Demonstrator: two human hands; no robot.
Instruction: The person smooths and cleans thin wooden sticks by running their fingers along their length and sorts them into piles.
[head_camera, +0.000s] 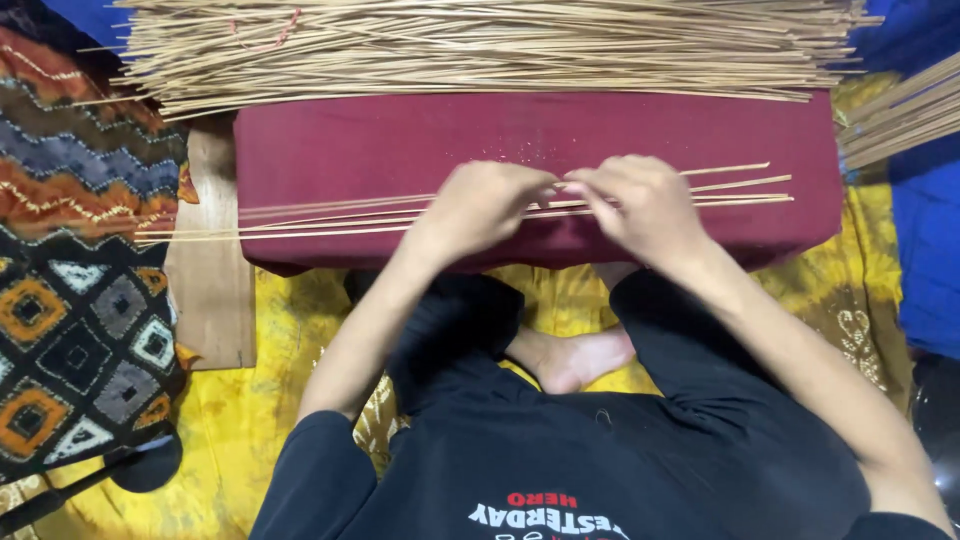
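Observation:
Several thin pale sticks (320, 218) lie lengthwise across a low block covered in dark red cloth (400, 140). My left hand (480, 205) and my right hand (640, 200) meet over the middle of these sticks, fingers curled and pinching them where the hands touch. The stick ends jut out past both hands, to the left beyond the block's edge and to the right near its far end.
A big heap of the same sticks (480, 45) lies behind the block, and another bundle (900, 115) at the right. A wooden board (210, 290) sits left of the block. Patterned cloth (80, 300) covers the left, yellow cloth (270, 400) the floor, blue cloth (925, 250) the right.

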